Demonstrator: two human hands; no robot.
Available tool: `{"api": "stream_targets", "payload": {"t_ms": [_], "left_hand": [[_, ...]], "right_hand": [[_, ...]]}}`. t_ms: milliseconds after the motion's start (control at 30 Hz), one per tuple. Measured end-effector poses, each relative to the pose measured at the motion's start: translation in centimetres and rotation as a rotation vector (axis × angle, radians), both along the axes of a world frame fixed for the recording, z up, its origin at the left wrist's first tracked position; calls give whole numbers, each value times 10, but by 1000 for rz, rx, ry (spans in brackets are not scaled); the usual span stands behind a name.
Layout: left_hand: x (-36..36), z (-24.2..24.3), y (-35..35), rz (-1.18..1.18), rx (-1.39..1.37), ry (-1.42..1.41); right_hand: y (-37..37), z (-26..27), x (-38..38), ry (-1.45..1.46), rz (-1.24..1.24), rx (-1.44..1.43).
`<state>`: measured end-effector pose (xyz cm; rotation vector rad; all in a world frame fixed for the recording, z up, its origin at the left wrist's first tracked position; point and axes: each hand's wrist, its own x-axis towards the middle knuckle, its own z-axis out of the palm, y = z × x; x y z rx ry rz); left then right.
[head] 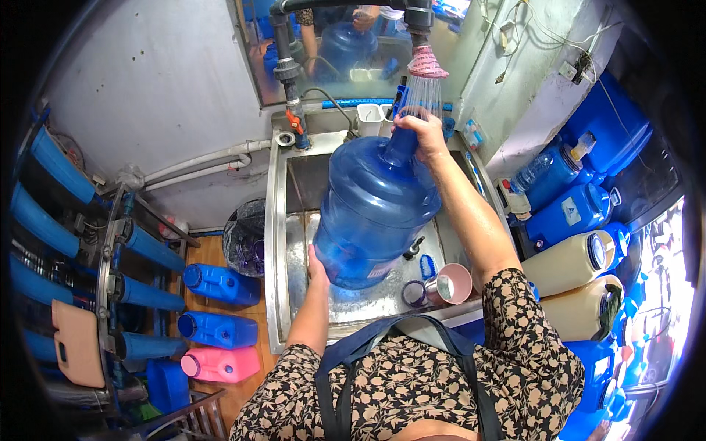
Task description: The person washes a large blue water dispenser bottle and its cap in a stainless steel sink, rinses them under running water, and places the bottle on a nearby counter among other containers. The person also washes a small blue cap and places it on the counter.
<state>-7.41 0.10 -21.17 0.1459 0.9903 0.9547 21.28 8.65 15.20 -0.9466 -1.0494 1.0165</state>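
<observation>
A large translucent blue water jug [378, 209] is tilted over the stainless steel sink [276, 248], its neck pointing up and away from me. My right hand [420, 132] grips the jug around its neck. Low on the left side of the jug, my left hand [319, 265] presses against its wall near the base; most of its fingers are hidden behind the plastic. Water streams down from a pink cloth-wrapped spout [427, 63] onto the neck and my right hand. In the basin lie a pink cup [456, 282] and a blue scrub brush [427, 267].
A pipe with an orange valve handle [294, 121] rises at the sink's back left. White plastic containers [369, 118] stand on the back ledge. Left of the sink are a lined bin [242, 237], blue jerrycans [223, 284] and a pink one [222, 364]. Cream-coloured jugs [573, 256] crowd the right.
</observation>
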Motion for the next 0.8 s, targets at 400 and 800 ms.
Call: {"api": "stream_targets", "payload": {"t_ms": [400,800], "left_hand": [[7,54,-20,-68,-60,-326],[-7,36,-24,-228,-244,-144]], "right_hand": [[15,-14,23,-11,-398,13],[2,14,-14,-148,-40,44]]}}
